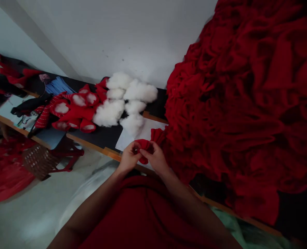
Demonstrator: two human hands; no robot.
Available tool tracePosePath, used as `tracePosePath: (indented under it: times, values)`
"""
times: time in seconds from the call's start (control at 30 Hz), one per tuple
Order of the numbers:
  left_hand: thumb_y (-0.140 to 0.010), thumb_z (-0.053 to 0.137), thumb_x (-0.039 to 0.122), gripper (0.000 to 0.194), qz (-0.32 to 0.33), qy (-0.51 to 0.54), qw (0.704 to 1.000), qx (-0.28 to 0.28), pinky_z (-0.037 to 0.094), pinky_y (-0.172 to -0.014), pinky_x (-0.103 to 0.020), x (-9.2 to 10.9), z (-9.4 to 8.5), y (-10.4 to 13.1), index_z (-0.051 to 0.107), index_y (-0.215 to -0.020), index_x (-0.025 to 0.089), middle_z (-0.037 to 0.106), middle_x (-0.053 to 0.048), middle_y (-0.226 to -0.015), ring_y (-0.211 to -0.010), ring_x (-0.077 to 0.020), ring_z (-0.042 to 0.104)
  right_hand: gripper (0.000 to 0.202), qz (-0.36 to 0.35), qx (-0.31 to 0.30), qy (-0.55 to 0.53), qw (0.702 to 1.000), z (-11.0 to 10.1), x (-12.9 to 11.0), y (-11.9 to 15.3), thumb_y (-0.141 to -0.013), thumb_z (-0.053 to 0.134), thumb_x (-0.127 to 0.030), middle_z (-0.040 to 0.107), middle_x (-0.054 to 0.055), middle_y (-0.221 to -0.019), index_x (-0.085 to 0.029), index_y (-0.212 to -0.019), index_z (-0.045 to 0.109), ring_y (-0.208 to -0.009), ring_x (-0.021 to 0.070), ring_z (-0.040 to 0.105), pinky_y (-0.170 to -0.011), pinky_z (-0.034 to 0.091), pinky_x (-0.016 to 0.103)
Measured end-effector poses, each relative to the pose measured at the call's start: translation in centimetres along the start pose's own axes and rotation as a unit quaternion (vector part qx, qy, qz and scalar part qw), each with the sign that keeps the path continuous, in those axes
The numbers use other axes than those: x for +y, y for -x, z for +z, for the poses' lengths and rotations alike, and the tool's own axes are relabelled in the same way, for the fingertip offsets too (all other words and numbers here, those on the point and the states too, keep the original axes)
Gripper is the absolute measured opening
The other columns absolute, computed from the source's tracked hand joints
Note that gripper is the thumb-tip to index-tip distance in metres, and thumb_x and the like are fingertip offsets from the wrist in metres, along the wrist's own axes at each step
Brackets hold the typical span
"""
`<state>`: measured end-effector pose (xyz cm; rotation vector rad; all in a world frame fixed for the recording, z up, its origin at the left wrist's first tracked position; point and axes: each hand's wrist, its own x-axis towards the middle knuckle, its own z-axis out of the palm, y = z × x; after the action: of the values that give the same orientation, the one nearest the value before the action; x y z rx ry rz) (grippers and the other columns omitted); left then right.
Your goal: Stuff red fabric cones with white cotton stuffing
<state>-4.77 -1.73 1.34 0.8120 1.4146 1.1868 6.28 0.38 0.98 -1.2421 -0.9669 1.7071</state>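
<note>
A small red fabric piece (143,144) is held between both hands above the front edge of the table. My left hand (129,157) pinches its left side, and my right hand (155,157) grips the right side with thumb and fingers. Beneath and behind the hands lies a white sheet (149,129). Another bit of red fabric (157,135) rests just beyond my right hand. Several tufts of white stuffing (109,112) sit on the table behind and to the left.
A huge heap of red fabric (236,103) covers the right side. Red pieces with white filling (84,112) lie left of the tufts, near blue cloth (58,85). A stool (41,159) and red material (6,169) stand at lower left, beside a person's arm (4,130).
</note>
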Motion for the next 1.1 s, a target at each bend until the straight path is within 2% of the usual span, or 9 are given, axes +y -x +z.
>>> tracePosePath:
  times: [0.13,0.33,0.47,0.53,0.63,0.77,0.87,1.0,1.1]
  values:
    - [-0.056,0.065,0.012,0.016,0.023,-0.067,0.997,-0.006,0.037,-0.053,-0.019,0.3,-1.2,0.5,0.051,-0.063,0.015,0.05,0.005,-0.058,-0.055,-0.0072,0.046,0.021,0.02,0.019,-0.029,0.999,-1.3,-0.3,-0.7,-0.058,0.067,-0.026,0.058,-0.004,-0.063,-0.018,-0.074,0.056,-0.057,0.01,0.052,-0.057,0.043,0.023]
    - [-0.054,0.054,0.007,0.013,0.064,-0.041,0.986,0.148,0.037,-0.055,-0.018,-0.2,-2.3,-0.2,0.047,-0.061,0.016,0.051,0.004,-0.061,-0.058,-0.0071,0.047,0.025,0.043,0.023,-0.193,0.98,-1.2,0.2,-1.4,-0.055,0.062,-0.023,0.054,-0.006,-0.067,-0.022,-0.075,0.047,-0.058,0.0095,0.052,-0.055,0.043,0.023]
    - [-0.054,0.053,0.01,0.021,-0.037,0.129,0.976,0.173,0.032,-0.044,-0.018,0.2,-1.5,-0.8,0.041,-0.069,0.019,0.046,0.008,-0.052,-0.043,-0.0062,0.042,0.018,-0.109,0.001,0.019,0.994,-0.6,0.7,-1.2,-0.06,0.058,-0.019,0.051,-0.004,-0.07,-0.021,-0.077,0.052,-0.062,0.0104,0.049,-0.06,0.042,0.024]
    - [-0.054,0.054,0.01,0.025,-0.085,0.192,0.963,0.169,0.032,-0.043,-0.018,0.7,-1.2,-0.9,0.04,-0.073,0.02,0.047,0.008,-0.052,-0.041,-0.0066,0.043,0.018,-0.198,-0.004,0.166,0.966,-0.8,1.0,-1.2,-0.061,0.052,-0.013,0.051,-0.001,-0.073,-0.021,-0.077,0.055,-0.068,0.0128,0.049,-0.066,0.043,0.027]
    - [-0.056,0.058,0.013,0.027,-0.067,0.246,0.956,0.143,0.039,-0.05,-0.02,1.6,-1.2,-0.7,0.042,-0.076,0.02,0.052,0.006,-0.058,-0.049,-0.0078,0.05,0.018,-0.255,0.058,0.262,0.929,-1.4,1.4,-1.8,-0.064,0.045,-0.01,0.051,0.001,-0.077,-0.02,-0.075,0.055,-0.074,0.0154,0.05,-0.072,0.042,0.03]
    - [-0.06,0.061,0.019,0.026,-0.001,0.218,0.972,0.085,0.041,-0.057,-0.021,2.1,-1.6,-0.2,0.042,-0.078,0.019,0.053,0.005,-0.063,-0.056,-0.0076,0.051,0.013,-0.2,0.132,0.175,0.955,-1.0,1.8,-3.0,-0.067,0.047,-0.016,0.052,0.0,-0.076,-0.02,-0.078,0.05,-0.071,0.0151,0.051,-0.069,0.044,0.029]
    - [-0.057,0.062,0.014,0.028,0.059,0.058,0.995,0.055,0.04,-0.058,-0.02,1.7,-2.4,-0.4,0.043,-0.077,0.019,0.053,0.005,-0.068,-0.059,-0.0078,0.049,0.015,-0.123,0.112,0.029,0.986,0.3,1.5,-3.6,-0.065,0.05,-0.02,0.052,-0.003,-0.072,-0.021,-0.08,0.047,-0.065,0.0128,0.051,-0.063,0.044,0.026]
    - [-0.054,0.049,0.005,0.022,0.088,-0.158,0.973,0.141,0.034,-0.05,-0.017,0.7,-3.8,-2.1,0.048,-0.072,0.018,0.048,0.005,-0.062,-0.054,-0.0069,0.043,0.016,-0.06,0.049,-0.094,0.993,2.0,1.4,-3.4,-0.064,0.053,-0.025,0.05,-0.005,-0.068,-0.022,-0.078,0.044,-0.059,0.01,0.049,-0.055,0.044,0.022]
    - [-0.055,0.043,0.007,0.02,0.054,-0.127,0.972,0.192,0.031,-0.045,-0.017,0.2,-5.1,-3.3,0.047,-0.071,0.018,0.044,0.006,-0.058,-0.049,-0.0067,0.041,0.015,-0.055,-0.014,-0.04,0.998,2.3,2.1,-3.3,-0.063,0.057,-0.023,0.051,-0.006,-0.067,-0.02,-0.074,0.048,-0.06,0.009,0.049,-0.055,0.044,0.02]
